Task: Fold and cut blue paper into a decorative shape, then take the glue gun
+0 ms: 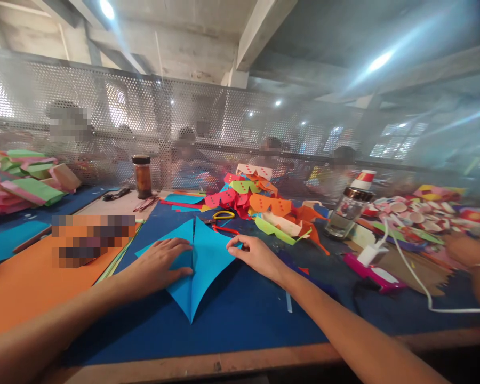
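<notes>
A bright blue sheet of paper (210, 266), creased down the middle with curved lower edges, lies on the dark blue table covering. My left hand (164, 260) rests flat on its left half, fingers stretched out towards the crease. At the right corner, my right hand (258, 256) pinches the paper between thumb and fingers. Just behind the sheet lie scissors with yellow handles (223, 215) and a red-handled tool (226, 230). The left hand covers part of the paper's left side.
Beyond the scissors is a heap of coloured paper cutouts (260, 200). Orange sheets (32, 288) lie left. A dark drink bottle (142, 178) and a glass jar (346, 213) stand behind. Right are a pink power strip (374, 274), a white cable (416, 280) and another person's arm (474, 266).
</notes>
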`<state>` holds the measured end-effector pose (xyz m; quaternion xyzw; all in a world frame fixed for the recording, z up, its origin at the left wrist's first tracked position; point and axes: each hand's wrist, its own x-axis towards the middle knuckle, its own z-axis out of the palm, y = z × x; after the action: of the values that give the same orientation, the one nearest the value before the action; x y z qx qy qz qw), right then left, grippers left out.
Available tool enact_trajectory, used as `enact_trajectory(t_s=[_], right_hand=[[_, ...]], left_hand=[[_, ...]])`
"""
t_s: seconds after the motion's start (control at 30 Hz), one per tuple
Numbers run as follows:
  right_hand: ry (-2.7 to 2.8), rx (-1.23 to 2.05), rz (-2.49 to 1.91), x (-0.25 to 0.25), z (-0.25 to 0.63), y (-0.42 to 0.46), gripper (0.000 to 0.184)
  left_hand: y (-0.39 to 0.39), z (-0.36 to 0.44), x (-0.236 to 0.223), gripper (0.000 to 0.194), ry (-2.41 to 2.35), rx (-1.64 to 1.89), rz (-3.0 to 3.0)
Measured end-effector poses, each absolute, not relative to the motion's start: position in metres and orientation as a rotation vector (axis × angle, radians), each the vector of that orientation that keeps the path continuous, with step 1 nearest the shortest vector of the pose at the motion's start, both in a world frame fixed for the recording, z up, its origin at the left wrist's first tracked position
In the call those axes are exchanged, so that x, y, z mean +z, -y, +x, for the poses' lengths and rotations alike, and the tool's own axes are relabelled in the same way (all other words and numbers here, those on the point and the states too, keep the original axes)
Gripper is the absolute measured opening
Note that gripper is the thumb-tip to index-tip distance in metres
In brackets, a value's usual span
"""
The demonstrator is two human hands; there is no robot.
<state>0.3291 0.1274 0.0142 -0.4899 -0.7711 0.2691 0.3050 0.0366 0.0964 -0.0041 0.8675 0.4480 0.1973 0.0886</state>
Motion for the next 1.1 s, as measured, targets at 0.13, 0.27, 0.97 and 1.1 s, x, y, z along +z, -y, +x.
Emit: enact_trajectory(t_s=[0.13, 0.27, 0.97, 1.1], right_hand=[[2.092, 0.738, -1.311, 0.015, 0.326, -0.123, 0.013], [2.137, 0.757, -1.354, 0.013, 0.325, -0.123, 0.018], [2.238, 0.674, -1.46, 0.024, 0.32, -0.114, 0.019], [2.187, 0.776, -1.368, 0.019, 0.322, -0.116, 0.018]], left_hand=[[-0.097, 0.034, -0.009, 0.042, -1.286, 0.568, 2.613], [-0.095, 0.035, -0.005, 0.041, -1.266, 0.523, 2.657], [-0.095, 0.03, -0.011, 0.042, -1.25, 0.494, 2.824], [-0.09, 0.03, -0.003, 0.044, -1.225, 0.416, 2.803]])
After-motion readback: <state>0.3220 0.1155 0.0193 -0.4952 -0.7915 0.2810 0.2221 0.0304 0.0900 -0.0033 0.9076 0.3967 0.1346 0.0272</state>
